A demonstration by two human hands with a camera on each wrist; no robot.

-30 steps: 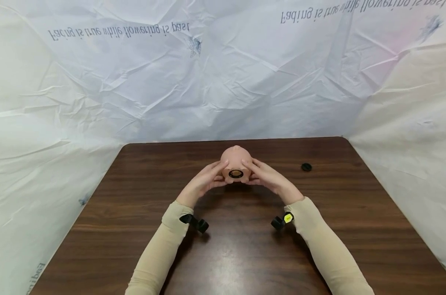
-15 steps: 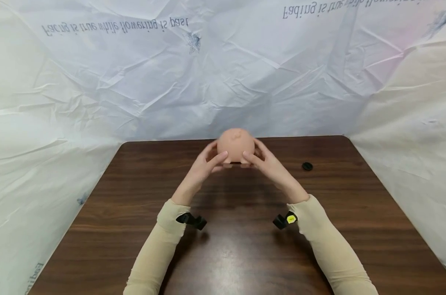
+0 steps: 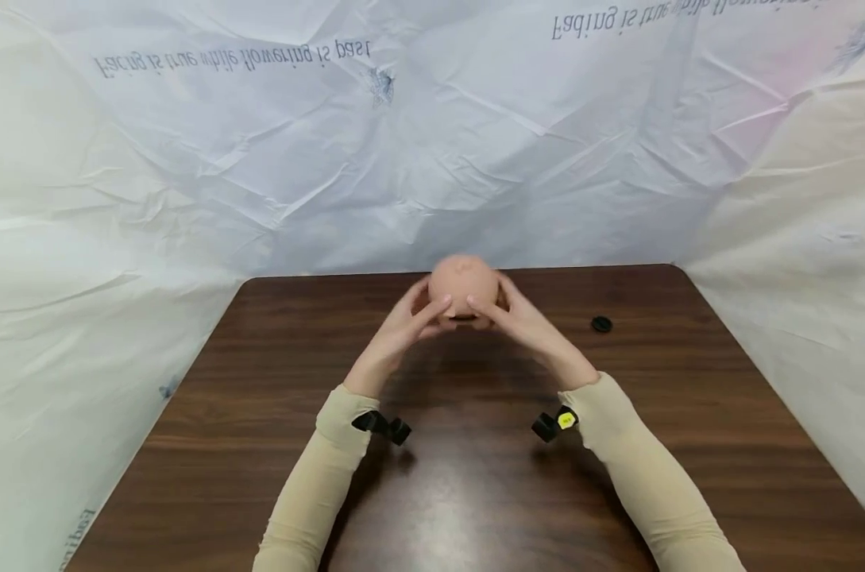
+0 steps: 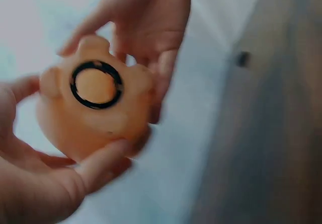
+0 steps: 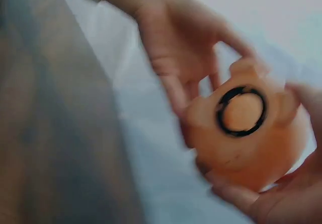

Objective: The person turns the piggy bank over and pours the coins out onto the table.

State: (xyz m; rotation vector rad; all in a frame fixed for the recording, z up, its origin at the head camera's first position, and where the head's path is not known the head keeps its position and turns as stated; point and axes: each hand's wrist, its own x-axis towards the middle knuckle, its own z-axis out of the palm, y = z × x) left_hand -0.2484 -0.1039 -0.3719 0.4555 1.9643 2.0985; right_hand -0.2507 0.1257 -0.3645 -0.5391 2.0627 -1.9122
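Observation:
A round, pink piggy bank (image 3: 464, 282) is held up over the far part of the table, between both hands. The left hand (image 3: 398, 326) grips its left side, thumb on the near face and fingers behind. On the other side the right hand (image 3: 525, 322) holds it the same way. Both wrist views show its underside, with stubby feet and a black-ringed round opening (image 4: 74, 87). Seen from the head, that opening is mostly hidden, only a dark sliver showing below the thumbs. The wrist views are blurred.
A small black round cap (image 3: 601, 324) lies on the dark wooden table (image 3: 446, 477), right of the hands. Behind the table's far edge hangs a wrinkled white sheet (image 3: 432, 159) with printed words. Black wrist cameras (image 3: 544, 427) sit on the sleeves.
Both hands have lifted the piggy bank and tipped it, turning its ringed opening from facing the head camera to downward. In the last half second it has sunk slightly and tilted a little.

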